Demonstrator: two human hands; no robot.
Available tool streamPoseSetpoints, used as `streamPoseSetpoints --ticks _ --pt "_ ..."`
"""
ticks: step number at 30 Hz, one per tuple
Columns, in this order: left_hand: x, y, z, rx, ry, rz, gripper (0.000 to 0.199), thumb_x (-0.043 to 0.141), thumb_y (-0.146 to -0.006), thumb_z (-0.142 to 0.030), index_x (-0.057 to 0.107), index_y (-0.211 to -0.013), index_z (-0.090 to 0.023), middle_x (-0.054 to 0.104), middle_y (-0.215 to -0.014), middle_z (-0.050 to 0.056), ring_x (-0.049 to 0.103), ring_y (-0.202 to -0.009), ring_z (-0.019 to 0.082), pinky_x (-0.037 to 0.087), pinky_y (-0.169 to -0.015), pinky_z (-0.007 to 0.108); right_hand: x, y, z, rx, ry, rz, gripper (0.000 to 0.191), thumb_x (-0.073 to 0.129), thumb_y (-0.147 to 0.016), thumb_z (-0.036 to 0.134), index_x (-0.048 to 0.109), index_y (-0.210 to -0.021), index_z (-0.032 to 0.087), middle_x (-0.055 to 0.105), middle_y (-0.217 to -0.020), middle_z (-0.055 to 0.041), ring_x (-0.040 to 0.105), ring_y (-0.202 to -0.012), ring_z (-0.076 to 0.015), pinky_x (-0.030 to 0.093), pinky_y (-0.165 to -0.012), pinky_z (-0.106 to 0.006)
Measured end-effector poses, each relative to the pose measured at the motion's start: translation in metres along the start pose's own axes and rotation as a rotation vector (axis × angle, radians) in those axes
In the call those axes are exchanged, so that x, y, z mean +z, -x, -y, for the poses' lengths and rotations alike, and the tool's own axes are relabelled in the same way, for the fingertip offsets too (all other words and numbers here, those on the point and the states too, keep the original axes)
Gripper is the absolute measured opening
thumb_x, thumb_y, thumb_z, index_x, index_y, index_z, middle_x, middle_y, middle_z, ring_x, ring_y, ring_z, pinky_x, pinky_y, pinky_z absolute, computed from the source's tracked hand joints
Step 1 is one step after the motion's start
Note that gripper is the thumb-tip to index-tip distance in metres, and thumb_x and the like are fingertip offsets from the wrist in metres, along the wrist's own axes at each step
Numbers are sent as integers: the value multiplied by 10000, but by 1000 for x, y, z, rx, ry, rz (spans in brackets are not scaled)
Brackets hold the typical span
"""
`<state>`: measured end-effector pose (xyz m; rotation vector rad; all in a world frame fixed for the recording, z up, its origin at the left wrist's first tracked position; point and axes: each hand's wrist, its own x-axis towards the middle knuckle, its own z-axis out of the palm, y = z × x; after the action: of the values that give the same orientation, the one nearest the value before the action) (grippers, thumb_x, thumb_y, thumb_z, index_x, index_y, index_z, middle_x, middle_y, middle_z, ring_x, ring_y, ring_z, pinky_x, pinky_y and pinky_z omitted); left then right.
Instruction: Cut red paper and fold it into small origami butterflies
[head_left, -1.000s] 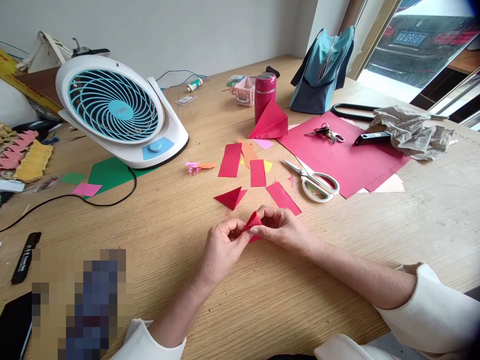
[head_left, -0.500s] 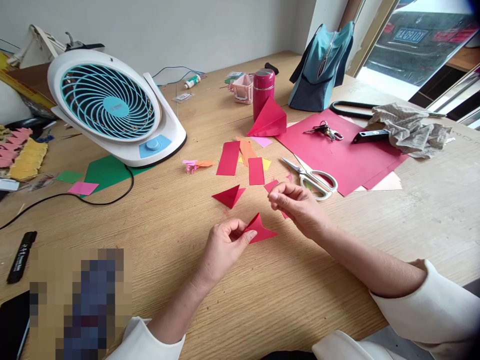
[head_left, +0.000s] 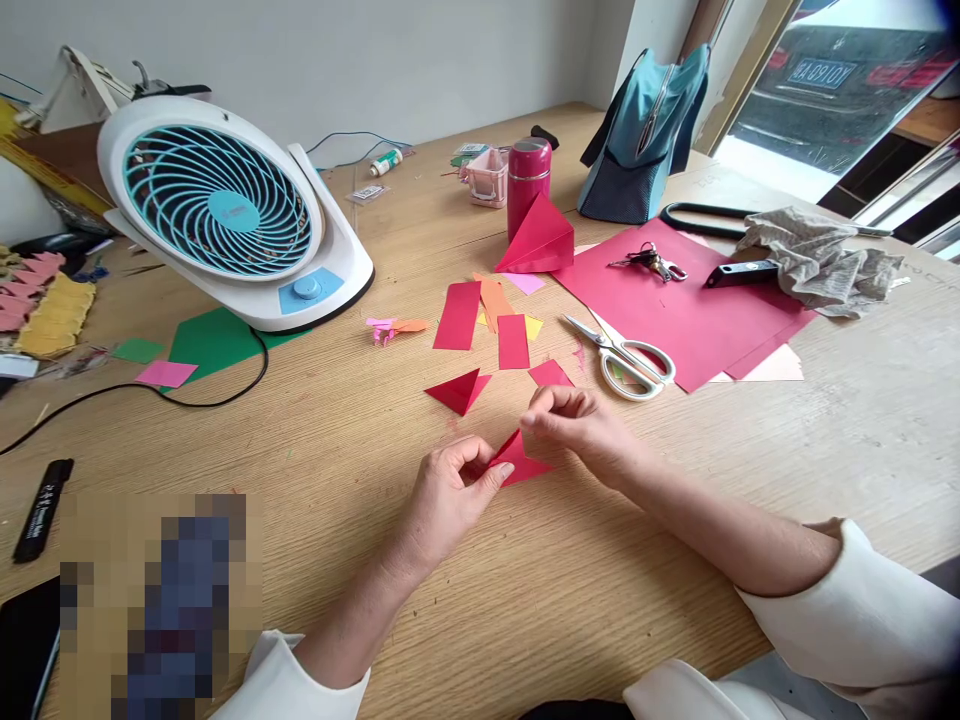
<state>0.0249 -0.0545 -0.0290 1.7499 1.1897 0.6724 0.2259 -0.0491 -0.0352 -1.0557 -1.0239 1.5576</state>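
Observation:
My left hand pinches a small folded red paper between thumb and fingers, low over the table. Beside that paper's upper point, my right hand has its thumb and fingertips pressed together; whatever is between them is too small to make out. Just beyond my hands lies another folded red piece. Farther back are two red rectangles, a larger one and a smaller one. Part of one more red piece shows behind my right hand. White-handled scissors lie to its right.
A white and blue fan stands at the left. At the back are a red bottle, a red paper cone and a blue bag. Keys and a cutter rest on red sheets at the right.
My right hand has moved left and slightly down, close to the folded paper's upper point. My left hand has stayed in place, still pinching the paper.

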Motion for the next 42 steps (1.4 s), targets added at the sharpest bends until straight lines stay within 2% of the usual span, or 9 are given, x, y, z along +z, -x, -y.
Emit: streamPoseSetpoints --ticks 3,5,8,12,16,23,29,37,42 --pt "-1 -1 -1 -20 15 4 265 635 -845 -299 523 -639 -175 517 -601 -44 455 -569 90 374 -562 208 -3 -1 7 -77 22 -24 307 811 -753 449 644 -791 194 587 -726 24 498 -631 -96 409 -598 -248" --pt "-1 -2 -3 -32 23 3 267 633 -843 -308 521 -639 -176 508 -588 -47 454 -559 89 373 -552 206 -2 0 5 -64 68 100 324 808 -758 450 644 -874 195 613 -797 10 519 -672 -105 414 -615 -249" --pt "0 -2 -3 -16 33 20 230 623 -868 -318 570 -698 -173 542 -632 -39 489 -590 94 392 -570 202 2 2 -5 -8 161 227 346 792 -771 472 617 -823 178 601 -730 11 487 -622 -101 369 -562 -243" --pt "0 0 -3 28 -21 -22 200 620 -901 -332 636 -783 -172 606 -700 -19 528 -631 103 416 -614 210 6 4 -15 -34 246 198 357 766 -791 491 609 -768 171 479 -596 57 362 -532 -78 267 -486 -233" --pt "-1 -1 -5 112 -120 -57 208 585 -914 -280 594 -733 -179 575 -688 -15 523 -660 116 414 -642 221 8 5 -12 -32 237 175 365 759 -792 497 592 -741 177 424 -539 75 318 -488 -70 226 -449 -228" --pt "-2 -2 -8 118 -125 -30 213 571 -871 -198 509 -668 -190 518 -651 -33 487 -616 109 394 -612 224 6 4 4 -116 176 50 378 735 -793 543 603 -787 190 578 -720 10 491 -636 -112 408 -593 -256" --pt "-2 0 -10 161 -163 -19 201 550 -902 -194 558 -701 -185 546 -680 -22 515 -656 118 398 -653 234 7 5 -9 -49 235 206 369 769 -778 504 588 -795 183 496 -614 52 386 -545 -92 283 -502 -246" --pt "-9 -3 -8 185 -175 -16 214 550 -907 -185 564 -694 -179 539 -675 -22 507 -668 117 388 -677 236 4 3 -1 -72 247 74 408 701 -813 577 603 -766 183 549 -677 18 434 -606 -108 335 -563 -262" --pt "-9 -4 -6 155 -139 -31 202 545 -926 -240 606 -745 -175 582 -706 -12 522 -684 121 398 -676 231 8 7 -2 12 273 250 402 757 -772 540 578 -757 181 482 -598 53 382 -533 -85 281 -493 -245"
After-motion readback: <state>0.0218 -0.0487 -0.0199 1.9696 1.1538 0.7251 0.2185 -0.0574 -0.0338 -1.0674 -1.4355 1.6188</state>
